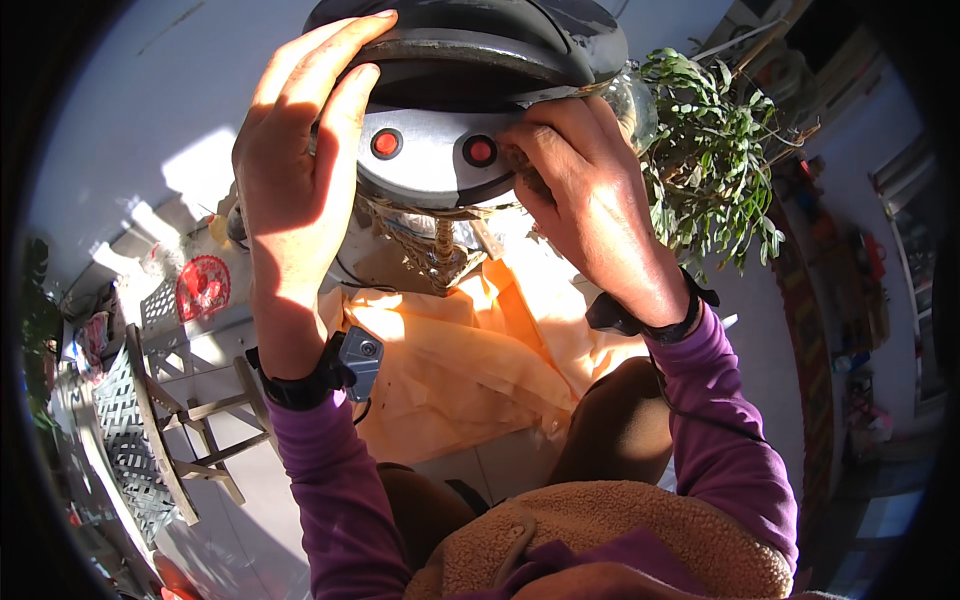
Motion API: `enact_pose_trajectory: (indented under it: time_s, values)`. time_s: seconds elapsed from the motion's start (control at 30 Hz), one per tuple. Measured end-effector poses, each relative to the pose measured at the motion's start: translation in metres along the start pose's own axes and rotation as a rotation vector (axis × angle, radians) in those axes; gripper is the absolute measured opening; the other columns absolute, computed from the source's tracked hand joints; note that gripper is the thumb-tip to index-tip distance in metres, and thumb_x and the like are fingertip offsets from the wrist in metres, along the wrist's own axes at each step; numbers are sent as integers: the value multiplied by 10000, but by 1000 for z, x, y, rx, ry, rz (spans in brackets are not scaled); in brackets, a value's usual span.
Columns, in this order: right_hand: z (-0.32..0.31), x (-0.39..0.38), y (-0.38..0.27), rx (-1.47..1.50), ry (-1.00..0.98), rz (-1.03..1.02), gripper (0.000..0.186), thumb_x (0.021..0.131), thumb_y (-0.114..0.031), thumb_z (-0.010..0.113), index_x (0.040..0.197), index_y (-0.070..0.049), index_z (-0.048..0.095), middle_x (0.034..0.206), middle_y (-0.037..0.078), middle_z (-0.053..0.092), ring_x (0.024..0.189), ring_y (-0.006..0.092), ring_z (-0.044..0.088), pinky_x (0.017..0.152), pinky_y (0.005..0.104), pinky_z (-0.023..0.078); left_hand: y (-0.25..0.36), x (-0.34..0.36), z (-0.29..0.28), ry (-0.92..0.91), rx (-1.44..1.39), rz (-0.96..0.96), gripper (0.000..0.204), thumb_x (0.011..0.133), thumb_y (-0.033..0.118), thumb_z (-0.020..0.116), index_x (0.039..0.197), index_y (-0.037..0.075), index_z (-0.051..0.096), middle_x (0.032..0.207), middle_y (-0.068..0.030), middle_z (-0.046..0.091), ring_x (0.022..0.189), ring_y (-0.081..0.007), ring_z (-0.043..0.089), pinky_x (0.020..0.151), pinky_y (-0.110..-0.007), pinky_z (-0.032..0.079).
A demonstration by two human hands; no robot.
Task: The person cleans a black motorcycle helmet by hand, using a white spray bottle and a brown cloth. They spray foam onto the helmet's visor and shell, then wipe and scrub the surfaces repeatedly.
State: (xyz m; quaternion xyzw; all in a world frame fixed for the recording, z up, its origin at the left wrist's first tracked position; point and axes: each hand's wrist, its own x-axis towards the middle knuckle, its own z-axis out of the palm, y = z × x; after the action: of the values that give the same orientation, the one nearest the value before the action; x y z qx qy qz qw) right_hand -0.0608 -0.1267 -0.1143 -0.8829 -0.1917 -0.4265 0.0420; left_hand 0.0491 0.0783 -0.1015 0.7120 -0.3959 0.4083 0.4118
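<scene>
In front of me at the top stands a rounded black appliance with a silver front panel [428, 172] and a thick dark handle [480, 58]. Two red round buttons [386, 144] sit side by side on the panel. My left hand [295, 150] lies along the appliance's left side, fingers stretched out, tips touching the black part near the handle. At the panel's right end is my right hand [580, 180], its fingers curled and pressed together beside the right button. Something small and brownish may be between them, mostly hidden.
Below the appliance is a woven wicker stand [435, 250]. Orange cloth [460, 370] spreads over the floor before my knees. A leafy plant [710, 150] stands close on the right. At the left are a wooden-framed woven chair [150, 430] and a red patterned round thing [203, 288].
</scene>
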Motion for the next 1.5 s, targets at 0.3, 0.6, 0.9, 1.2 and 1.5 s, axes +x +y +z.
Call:
enact_pose_trajectory:
  time_s: [0.3,0.6,0.9,1.2,1.5]
  values:
    - [16,-13,-23,-76,-7,6,328,676,15,746,986,-15,644,1018,100,601,867,287,572,717,384,506,-1,0,3,60,-80,66,273,961,66,582,1198,47,716,1182,-137,704,1104,-269,677,975,-337,498]
    - [1,-27,17,-45,101,-13,294,661,-13,773,941,-55,693,1017,68,639,896,285,596,740,381,526,11,-25,9,337,101,281,339,800,-116,612,1093,26,709,1032,-102,700,950,-260,669,809,-344,540]
    - [-5,-36,65,-164,224,80,330,671,-5,763,981,-75,678,978,64,621,867,284,562,756,378,496,31,-43,23,-186,208,233,395,720,11,670,1071,164,767,950,-10,604,851,-213,564,808,-368,470]
    - [-7,-38,63,-86,267,94,377,666,47,742,1022,-57,674,1010,76,655,883,291,589,759,380,509,35,-41,26,-237,268,177,311,792,50,659,1062,164,766,992,-13,604,902,-220,562,891,-383,408]
    - [-15,-33,40,78,260,39,361,685,40,737,1034,-44,692,956,87,656,833,282,595,721,360,509,24,-39,19,-21,185,176,325,767,-16,643,1026,148,749,983,-20,617,869,-238,584,840,-376,424]
